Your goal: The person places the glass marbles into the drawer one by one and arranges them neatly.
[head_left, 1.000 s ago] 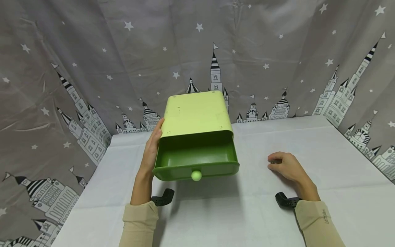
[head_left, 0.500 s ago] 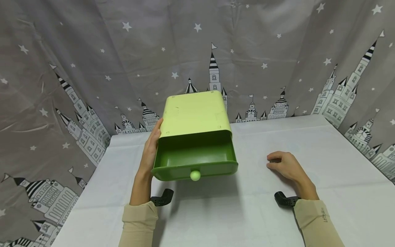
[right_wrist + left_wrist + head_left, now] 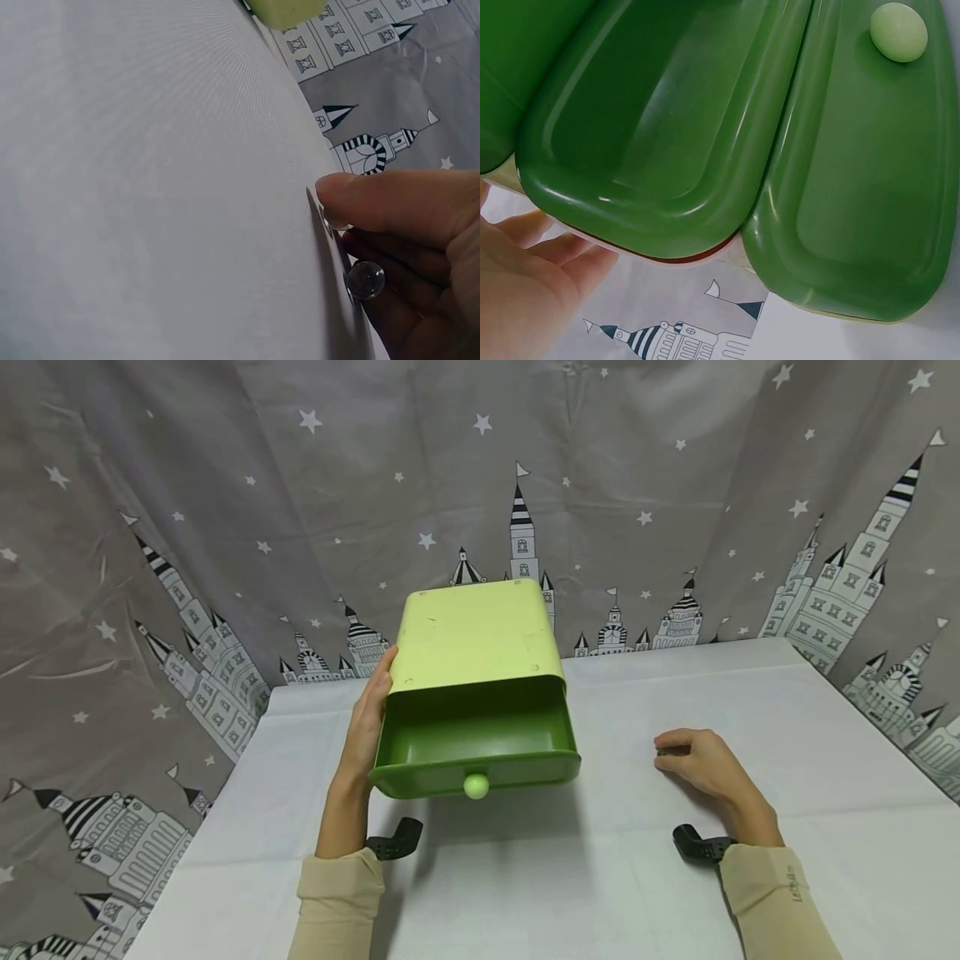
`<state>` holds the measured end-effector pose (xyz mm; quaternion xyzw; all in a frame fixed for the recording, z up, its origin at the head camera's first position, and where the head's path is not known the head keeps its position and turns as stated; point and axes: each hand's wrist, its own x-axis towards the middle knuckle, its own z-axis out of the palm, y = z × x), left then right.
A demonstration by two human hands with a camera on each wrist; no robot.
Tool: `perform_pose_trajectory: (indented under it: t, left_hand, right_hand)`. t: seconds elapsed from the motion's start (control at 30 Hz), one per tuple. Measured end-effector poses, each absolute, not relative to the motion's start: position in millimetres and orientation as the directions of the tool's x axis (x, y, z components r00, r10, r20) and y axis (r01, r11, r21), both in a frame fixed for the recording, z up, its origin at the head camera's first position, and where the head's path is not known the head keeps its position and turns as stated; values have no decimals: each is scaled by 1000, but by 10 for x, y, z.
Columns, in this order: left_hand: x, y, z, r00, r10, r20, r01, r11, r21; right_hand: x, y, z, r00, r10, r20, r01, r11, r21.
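In the head view stands a drawer cabinet [image 3: 480,631] with a pale yellow-green top. Its dark green drawer [image 3: 480,739] is pulled out and bare inside, with a light green round knob [image 3: 476,787] on the front. My left hand [image 3: 367,718] rests along the cabinet's left side, fingers extended. Several green drawer fronts [image 3: 855,187] fill the left wrist view. On the table to the right, my right hand [image 3: 705,764] pinches a small clear thing, mostly hidden under the thumb. Beside its curled fingers a clear marble [image 3: 366,280] shows in the right wrist view.
A white cloth [image 3: 510,893] covers the table. Behind it hangs a grey curtain [image 3: 300,485] printed with castles and stars. Each wrist wears a black camera band [image 3: 397,839].
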<state>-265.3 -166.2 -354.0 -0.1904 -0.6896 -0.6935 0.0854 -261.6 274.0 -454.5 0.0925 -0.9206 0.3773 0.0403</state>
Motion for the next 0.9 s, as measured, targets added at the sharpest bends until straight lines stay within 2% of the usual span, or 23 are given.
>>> perform_pose_trajectory:
  t: [0.9]
  left_hand:
    - [-2663,-1664,-3559,-914,144,380,379,-37,925]
  right_hand:
    - [-2611,2705,-4547,-981,-106,163,-190,705,-683]
